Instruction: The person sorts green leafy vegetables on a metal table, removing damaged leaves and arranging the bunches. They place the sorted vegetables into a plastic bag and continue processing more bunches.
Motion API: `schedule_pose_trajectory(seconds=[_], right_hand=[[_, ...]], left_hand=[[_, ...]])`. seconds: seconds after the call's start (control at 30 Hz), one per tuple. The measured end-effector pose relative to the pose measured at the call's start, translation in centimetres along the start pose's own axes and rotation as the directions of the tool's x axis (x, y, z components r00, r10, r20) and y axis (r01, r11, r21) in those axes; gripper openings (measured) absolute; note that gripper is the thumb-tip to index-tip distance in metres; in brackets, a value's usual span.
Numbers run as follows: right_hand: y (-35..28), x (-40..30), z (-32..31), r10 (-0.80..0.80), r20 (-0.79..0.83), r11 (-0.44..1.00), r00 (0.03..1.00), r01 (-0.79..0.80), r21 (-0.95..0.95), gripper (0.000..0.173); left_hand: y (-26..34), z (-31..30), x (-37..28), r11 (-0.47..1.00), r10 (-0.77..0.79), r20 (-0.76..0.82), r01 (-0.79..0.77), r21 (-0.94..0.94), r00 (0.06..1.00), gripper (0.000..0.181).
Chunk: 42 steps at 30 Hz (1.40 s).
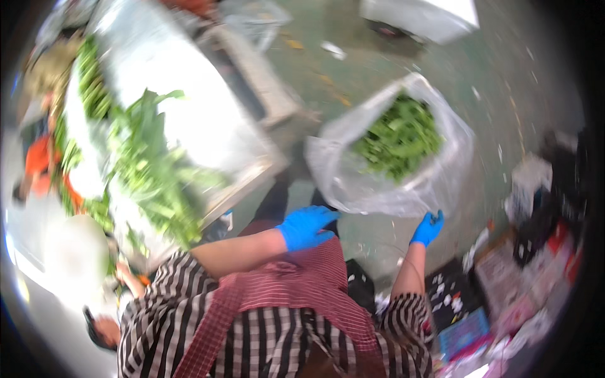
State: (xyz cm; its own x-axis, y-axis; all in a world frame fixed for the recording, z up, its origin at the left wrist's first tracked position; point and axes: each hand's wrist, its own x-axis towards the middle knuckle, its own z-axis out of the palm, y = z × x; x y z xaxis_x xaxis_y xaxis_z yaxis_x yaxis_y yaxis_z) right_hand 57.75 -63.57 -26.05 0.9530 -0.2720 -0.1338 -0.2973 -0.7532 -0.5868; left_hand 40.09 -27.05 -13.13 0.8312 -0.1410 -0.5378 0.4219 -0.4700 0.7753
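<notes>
My left hand [307, 229], in a blue glove, hangs before my red checked apron [302, 283]. Its fingers stretch to the right with the thumb apart, and nothing is in it. My right hand [427, 230], gloved in blue too, is at the near edge of a clear plastic bag [340, 189]. Whether its fingers pinch the plastic cannot be told. The wide-mouthed bag seems to line a container on the floor, and leafy greens [401, 137] lie inside. Left of me, a blurred heap of leafy vegetables [151, 175] covers part of a bright table [208, 90].
A white box [425, 19] stands on the green floor [491, 118] beyond the bag. Bags and boxes [510, 269] pile up at the right. At far left are a person in orange [40, 160] and another person's head [104, 330] near a pale round shape [75, 255].
</notes>
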Motion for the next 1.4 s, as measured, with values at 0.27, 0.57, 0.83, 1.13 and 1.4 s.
schedule_pose_trajectory(seconds=[0.27, 0.57, 0.83, 1.13, 1.4], right_hand=[[-23.7, -15.2, 4.2, -0.375, 0.601, 0.875, 0.706, 0.056, 0.481, 0.037], [-42.5, -29.7, 8.8, -0.841, 0.532, 0.432, 0.096, 0.712, 0.554, 0.048], [-44.4, -35.0, 12.4, -0.757, 0.646, 0.502, 0.096, 0.718, 0.482, 0.075], [-44.1, -48.5, 16.4, -0.337, 0.941, 0.928, -0.032, 0.157, 0.338, 0.059], [-51.4, -50.0, 12.6, -0.149, 0.941, 0.738, -0.303, 0.600, 0.310, 0.037]], left_hand=[[-0.8, -3.6, -14.4, 0.855, -0.227, -0.279, 0.054, -0.516, 0.933, 0.046], [-4.6, -4.6, -32.1, 0.783, -0.446, -0.724, -0.162, -0.601, 0.527, 0.039], [-14.1, -6.1, -36.9, 0.865, -0.482, -0.875, 0.133, -0.484, -0.051, 0.075], [-16.8, -13.6, -32.4, 0.706, -0.377, -0.864, -0.500, -0.501, 0.332, 0.101], [-24.3, -16.0, -33.4, 0.899, -0.292, -0.911, -0.241, -0.365, 0.293, 0.098]])
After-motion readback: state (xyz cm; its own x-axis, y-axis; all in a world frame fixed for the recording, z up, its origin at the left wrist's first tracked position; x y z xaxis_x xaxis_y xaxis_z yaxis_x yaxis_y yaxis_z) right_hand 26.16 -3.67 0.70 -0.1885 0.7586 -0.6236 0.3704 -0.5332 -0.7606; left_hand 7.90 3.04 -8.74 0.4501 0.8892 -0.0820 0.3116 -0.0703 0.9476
